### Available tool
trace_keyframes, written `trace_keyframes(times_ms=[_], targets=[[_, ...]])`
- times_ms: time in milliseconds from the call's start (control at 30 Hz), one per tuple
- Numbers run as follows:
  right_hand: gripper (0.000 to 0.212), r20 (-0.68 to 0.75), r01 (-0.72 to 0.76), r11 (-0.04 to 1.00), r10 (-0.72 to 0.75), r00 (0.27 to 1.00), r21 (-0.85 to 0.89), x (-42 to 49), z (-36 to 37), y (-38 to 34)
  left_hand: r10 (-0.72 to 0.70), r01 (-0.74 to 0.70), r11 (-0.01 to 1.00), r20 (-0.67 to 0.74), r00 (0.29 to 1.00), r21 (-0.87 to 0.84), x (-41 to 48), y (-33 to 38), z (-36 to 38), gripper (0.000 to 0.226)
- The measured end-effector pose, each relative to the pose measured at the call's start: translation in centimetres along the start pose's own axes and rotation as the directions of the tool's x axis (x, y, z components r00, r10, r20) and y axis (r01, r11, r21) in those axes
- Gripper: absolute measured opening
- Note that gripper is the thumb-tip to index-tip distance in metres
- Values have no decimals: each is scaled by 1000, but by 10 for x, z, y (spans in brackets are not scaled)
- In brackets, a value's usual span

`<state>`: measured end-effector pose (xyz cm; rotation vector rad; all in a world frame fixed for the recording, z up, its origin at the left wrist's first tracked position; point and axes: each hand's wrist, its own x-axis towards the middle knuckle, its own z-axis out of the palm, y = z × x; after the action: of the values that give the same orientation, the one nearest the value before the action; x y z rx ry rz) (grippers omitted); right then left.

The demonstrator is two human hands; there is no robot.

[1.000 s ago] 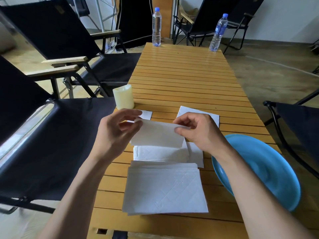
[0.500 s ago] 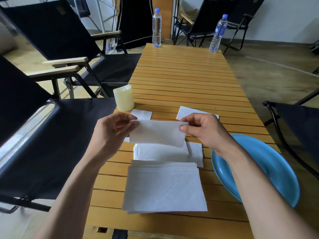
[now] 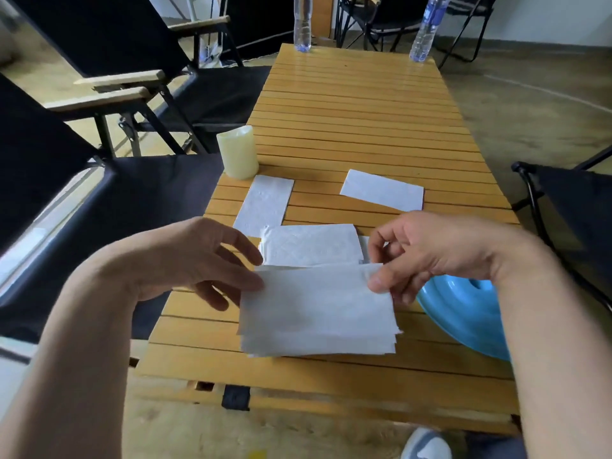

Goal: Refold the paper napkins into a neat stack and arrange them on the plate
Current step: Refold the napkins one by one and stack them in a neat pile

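1. Napkin [image 3: 314,299]: half a second ago I held it up over the middle pile [image 3: 311,246]. Now it lies low on the near stack [image 3: 318,347], with my left hand [image 3: 198,256] and right hand [image 3: 430,253] each pinching a far corner.
2. So, I judge, one more fold is done; the plate [image 3: 463,309], near right, has no napkin showing on it.
3. Count: one stack, one pile, one plate, and farther off the left single napkin [image 3: 265,205] and the right single napkin [image 3: 382,193].

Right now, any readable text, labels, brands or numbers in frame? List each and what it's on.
No text is readable.
Blue-labelled water bottle: label too blurred.
Other water bottle: nothing legible.
Held napkin, loose napkins: no print visible.
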<state>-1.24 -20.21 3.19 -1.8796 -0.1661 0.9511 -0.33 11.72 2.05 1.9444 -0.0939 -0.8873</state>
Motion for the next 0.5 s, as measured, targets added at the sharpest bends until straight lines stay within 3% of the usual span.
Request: trace_keyframes(times_ms=[333, 500], targets=[[41, -171, -180, 953, 140, 975, -244, 10, 11, 2, -15, 28, 991, -100, 995, 128, 4, -7, 12, 51], [43, -211, -207, 940, 152, 966, -270, 13, 9, 4, -13, 31, 986, -108, 994, 166, 9, -9, 11, 53]])
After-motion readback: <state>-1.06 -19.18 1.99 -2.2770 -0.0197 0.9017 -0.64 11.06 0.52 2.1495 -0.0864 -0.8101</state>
